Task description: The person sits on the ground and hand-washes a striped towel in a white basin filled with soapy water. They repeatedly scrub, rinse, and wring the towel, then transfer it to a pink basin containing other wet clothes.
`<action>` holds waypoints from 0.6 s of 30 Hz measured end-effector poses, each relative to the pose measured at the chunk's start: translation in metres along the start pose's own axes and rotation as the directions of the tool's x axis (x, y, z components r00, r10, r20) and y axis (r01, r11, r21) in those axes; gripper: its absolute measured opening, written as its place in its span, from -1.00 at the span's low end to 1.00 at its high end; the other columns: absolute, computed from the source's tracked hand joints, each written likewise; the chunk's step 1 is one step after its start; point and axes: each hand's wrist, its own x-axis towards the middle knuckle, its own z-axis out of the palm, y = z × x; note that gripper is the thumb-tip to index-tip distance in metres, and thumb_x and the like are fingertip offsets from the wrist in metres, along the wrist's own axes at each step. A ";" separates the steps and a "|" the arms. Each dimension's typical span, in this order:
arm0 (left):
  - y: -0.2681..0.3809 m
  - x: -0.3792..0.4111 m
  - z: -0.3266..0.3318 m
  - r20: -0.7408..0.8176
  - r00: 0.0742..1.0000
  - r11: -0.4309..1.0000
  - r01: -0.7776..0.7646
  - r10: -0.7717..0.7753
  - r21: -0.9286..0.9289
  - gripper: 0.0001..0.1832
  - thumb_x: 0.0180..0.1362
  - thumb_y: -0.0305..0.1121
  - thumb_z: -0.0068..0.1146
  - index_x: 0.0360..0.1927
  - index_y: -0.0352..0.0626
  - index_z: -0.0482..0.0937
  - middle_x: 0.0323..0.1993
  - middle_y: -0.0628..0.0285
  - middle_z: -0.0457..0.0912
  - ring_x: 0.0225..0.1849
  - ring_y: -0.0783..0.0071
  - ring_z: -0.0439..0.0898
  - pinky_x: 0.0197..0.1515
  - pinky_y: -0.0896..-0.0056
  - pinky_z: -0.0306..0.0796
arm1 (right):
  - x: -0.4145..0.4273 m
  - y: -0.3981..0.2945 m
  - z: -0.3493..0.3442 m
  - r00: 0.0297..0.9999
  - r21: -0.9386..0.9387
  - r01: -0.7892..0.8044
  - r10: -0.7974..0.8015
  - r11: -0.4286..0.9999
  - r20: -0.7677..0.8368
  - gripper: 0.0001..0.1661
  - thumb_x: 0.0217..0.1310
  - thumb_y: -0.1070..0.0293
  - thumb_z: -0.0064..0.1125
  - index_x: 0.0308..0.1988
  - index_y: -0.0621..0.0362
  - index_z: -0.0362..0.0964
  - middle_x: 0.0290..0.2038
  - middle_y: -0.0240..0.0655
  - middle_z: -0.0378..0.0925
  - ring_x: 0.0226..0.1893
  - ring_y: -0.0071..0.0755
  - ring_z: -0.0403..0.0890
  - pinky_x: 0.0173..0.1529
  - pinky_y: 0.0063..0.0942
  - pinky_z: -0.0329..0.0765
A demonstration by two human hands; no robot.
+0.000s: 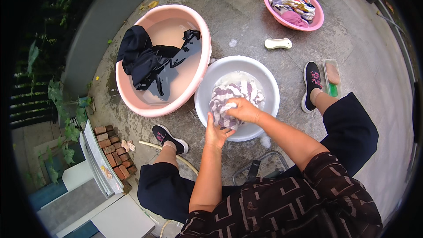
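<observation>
A wet white-and-mauve striped cloth [222, 97] is bunched in a pale grey plastic basin [273, 96] with sudsy water. My right hand [244, 109] grips a fold of this cloth, fingers closed around it. Under the cloth's near edge is my left hand [217, 135], palm turned up and thumb raised along its side. Part of the left fingers is hidden by the fabric. To the left, a larger pink tub [205, 39] holds cloudy water and a dark garment [145, 59] draped over its far left rim.
A small pink basin [320, 23] with clothes stands at the far right. A white scrubbing brush [278, 43] lies on the concrete. Beside my right shoe [312, 79] is a clear tray [327, 67] with soap bars. A hose [152, 144] and stacked bricks [115, 152] are at left.
</observation>
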 end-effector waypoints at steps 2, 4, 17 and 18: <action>0.005 0.017 -0.006 0.367 0.929 0.989 0.017 0.039 -0.147 -0.30 0.16 0.14 -0.03 0.21 -0.14 0.23 0.04 -0.03 0.43 0.01 0.06 0.47 -0.02 -0.08 0.38 | -0.010 0.011 0.057 0.935 -0.318 0.337 -0.354 0.886 0.003 -0.86 -0.01 0.33 0.14 -0.39 0.13 0.49 -0.47 -0.23 0.56 -0.46 -0.30 0.59 -0.31 -0.37 0.50; -0.003 0.032 -0.015 0.381 0.923 0.982 0.027 0.046 -0.186 -0.49 0.18 -0.04 0.01 0.09 -0.16 0.37 -0.18 0.09 0.56 -0.17 0.21 0.55 -0.13 0.10 0.43 | -0.016 0.019 0.085 0.820 -0.520 0.381 -0.539 0.765 -0.192 -0.86 -0.05 0.30 0.15 -0.46 0.12 0.45 -0.50 -0.09 0.52 -0.44 -0.03 0.57 -0.32 -0.22 0.50; -0.021 0.059 -0.011 0.075 0.986 0.973 -0.136 0.152 -0.186 -0.65 0.21 -0.26 -0.04 0.01 -0.25 0.43 -0.17 0.10 0.57 -0.17 0.19 0.58 -0.09 0.17 0.48 | 0.010 0.044 0.070 0.806 -0.450 0.144 -0.368 0.881 -0.463 -0.75 0.01 0.12 0.08 -0.46 0.05 0.49 -0.53 -0.09 0.54 -0.45 0.06 0.57 -0.31 -0.11 0.49; -0.023 0.039 0.010 0.102 0.980 0.983 -0.160 0.169 -0.095 -0.61 0.17 -0.33 0.03 0.03 -0.31 0.39 -0.12 0.06 0.54 -0.14 0.21 0.56 -0.08 0.21 0.47 | 0.021 0.053 0.042 0.829 -0.362 -0.131 -0.098 0.923 -0.550 -0.67 0.04 0.03 0.09 -0.42 0.07 0.51 -0.49 -0.08 0.56 -0.41 0.05 0.58 -0.27 -0.12 0.49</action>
